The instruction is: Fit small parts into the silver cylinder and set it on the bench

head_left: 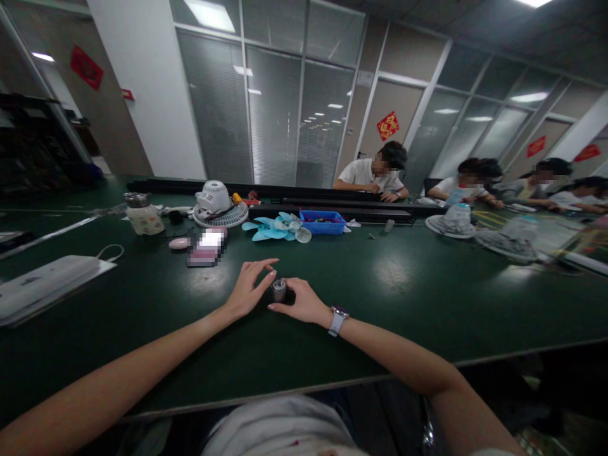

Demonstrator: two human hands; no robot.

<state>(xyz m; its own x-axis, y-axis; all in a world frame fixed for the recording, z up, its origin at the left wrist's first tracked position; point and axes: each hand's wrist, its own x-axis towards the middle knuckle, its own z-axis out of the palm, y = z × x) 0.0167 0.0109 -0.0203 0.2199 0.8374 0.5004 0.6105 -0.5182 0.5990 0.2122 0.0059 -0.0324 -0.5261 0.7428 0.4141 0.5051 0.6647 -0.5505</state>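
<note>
A small grey metal motor [279,291], a cylinder with dark holes in its top, stands upright on the green table before me. My right hand [304,301] curves around it from the right, fingers behind and thumb in front near its base. On the left, my left hand [249,286] has its fingers apart, the thumb tip close to the motor's top edge. Whether that thumb touches the metal I cannot tell. The right wrist wears a watch [338,320] with a pale strap.
Beyond my hands lie blue fan blades [275,227], a blue bin [323,221] of small parts, a white fan head [213,199], a phone [207,247], a pink mouse [179,243] and a jar [142,215]. Several people sit across the table, with more fan parts [453,221] before them.
</note>
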